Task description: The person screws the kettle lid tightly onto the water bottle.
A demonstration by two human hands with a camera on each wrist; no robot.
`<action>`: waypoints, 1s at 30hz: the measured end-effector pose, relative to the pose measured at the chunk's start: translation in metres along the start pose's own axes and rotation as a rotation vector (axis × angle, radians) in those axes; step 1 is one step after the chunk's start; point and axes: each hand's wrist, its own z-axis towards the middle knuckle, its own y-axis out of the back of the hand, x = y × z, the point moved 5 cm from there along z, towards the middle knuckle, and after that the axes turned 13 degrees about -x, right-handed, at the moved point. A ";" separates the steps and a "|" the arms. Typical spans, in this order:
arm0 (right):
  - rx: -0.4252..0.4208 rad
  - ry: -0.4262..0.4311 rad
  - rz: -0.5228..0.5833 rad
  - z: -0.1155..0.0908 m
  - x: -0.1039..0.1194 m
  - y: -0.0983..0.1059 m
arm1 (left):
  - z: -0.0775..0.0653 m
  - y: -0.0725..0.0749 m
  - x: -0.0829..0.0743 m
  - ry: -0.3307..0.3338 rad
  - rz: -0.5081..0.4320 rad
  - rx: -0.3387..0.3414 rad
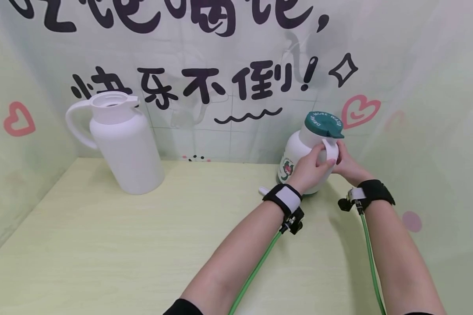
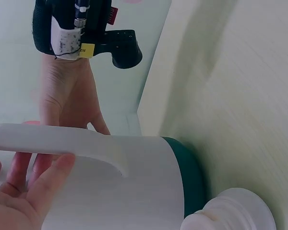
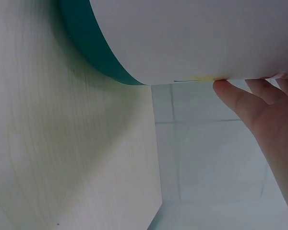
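A white jug (image 1: 295, 148) with a green lid (image 1: 324, 124), a green base band (image 2: 189, 177) and a printed picture stands at the back right of the table. My left hand (image 1: 311, 168) holds its handle (image 1: 331, 150), thumb on one side and fingers on the other. On the jug's far right side, my right hand (image 1: 348, 165) touches the body with its fingertips. The right wrist view shows those fingers (image 3: 240, 98) fairly straight against the wall of the jug. A small white lid-like piece (image 2: 242, 206) lies beside the base, mostly hidden by my left wrist in the head view.
A taller white jug (image 1: 128, 144) without a lid stands at the back left, handle pointing left. Behind the pale wooden table (image 1: 114, 245) hangs a printed curtain (image 1: 205, 113). Green cables (image 1: 256, 269) run from both wrist cameras along my forearms.
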 end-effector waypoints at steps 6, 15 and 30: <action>0.002 -0.008 0.013 0.000 0.003 -0.005 | -0.002 0.004 0.001 0.008 -0.006 -0.005; 0.005 -0.003 0.016 -0.004 0.007 -0.010 | -0.005 0.008 0.001 -0.014 0.038 -0.003; -0.005 0.016 -0.089 -0.020 0.012 -0.002 | -0.018 0.034 0.004 0.002 0.027 0.099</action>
